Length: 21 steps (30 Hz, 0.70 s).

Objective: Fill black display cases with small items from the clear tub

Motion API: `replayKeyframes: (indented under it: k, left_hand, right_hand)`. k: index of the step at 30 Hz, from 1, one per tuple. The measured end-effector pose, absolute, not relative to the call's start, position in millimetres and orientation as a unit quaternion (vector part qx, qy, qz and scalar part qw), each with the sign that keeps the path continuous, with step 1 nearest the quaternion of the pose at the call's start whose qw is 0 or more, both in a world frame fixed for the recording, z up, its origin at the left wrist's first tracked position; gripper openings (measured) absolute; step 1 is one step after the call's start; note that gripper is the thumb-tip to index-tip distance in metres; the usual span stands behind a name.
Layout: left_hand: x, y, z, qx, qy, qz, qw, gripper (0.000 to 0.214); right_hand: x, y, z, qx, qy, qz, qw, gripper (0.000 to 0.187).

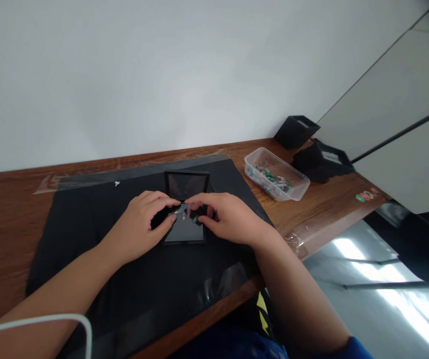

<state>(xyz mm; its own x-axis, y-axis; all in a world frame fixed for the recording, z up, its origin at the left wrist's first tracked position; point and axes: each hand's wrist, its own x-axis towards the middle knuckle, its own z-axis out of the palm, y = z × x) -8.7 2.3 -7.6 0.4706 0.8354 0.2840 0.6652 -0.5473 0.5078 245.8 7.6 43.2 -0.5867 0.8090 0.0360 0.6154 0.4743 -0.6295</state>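
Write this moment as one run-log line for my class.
left hand: at open black case | right hand: thumb by small green piece | grip: unclear | plastic tub: right of black mat, holding small pieces

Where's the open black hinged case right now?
The open black hinged case lies on the black mat, just left of center in the head view, with the left hand and right hand at its sides.

A flat, hinged black case (184,233) lies open at the frame's centre, lid raised behind its grey base. Over the base show a small transparent piece (177,211) and, to its right, a dark green piece (195,219), details blurred.
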Motion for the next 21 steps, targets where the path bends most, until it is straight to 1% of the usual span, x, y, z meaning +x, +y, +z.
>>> replayKeyframes:
  k: [4,9,15,18,21]
  left_hand:
    - [-9.1,1.6,-6.8,0.847,0.441,0.249,0.163,0.031]
    - [-9.1,1.2,-6.2,0.852,0.436,0.246,0.152,0.03]
    - [-8.0,0.9,-4.5,0.843,0.451,0.251,0.153,0.031]
    - [-10.3,2.3,-3.1,0.837,0.452,0.266,0.157,0.031]
    - [-14.1,4.6,-2.6,0.834,0.45,0.276,0.159,0.032]
  right_hand:
    - [246.0,5.5,42.9,-0.41,-0.85,0.276,0.181,0.051]
    - [245.8,5.3,40.6,-0.395,-0.855,0.276,0.193,0.057]
    - [242.5,7.8,36.3,-0.402,-0.851,0.272,0.201,0.043]
    - [240.4,7.8,34.3,-0.407,-0.851,0.264,0.203,0.042]
    - [238.9,7.8,33.1,-0.416,-0.846,0.269,0.198,0.047]
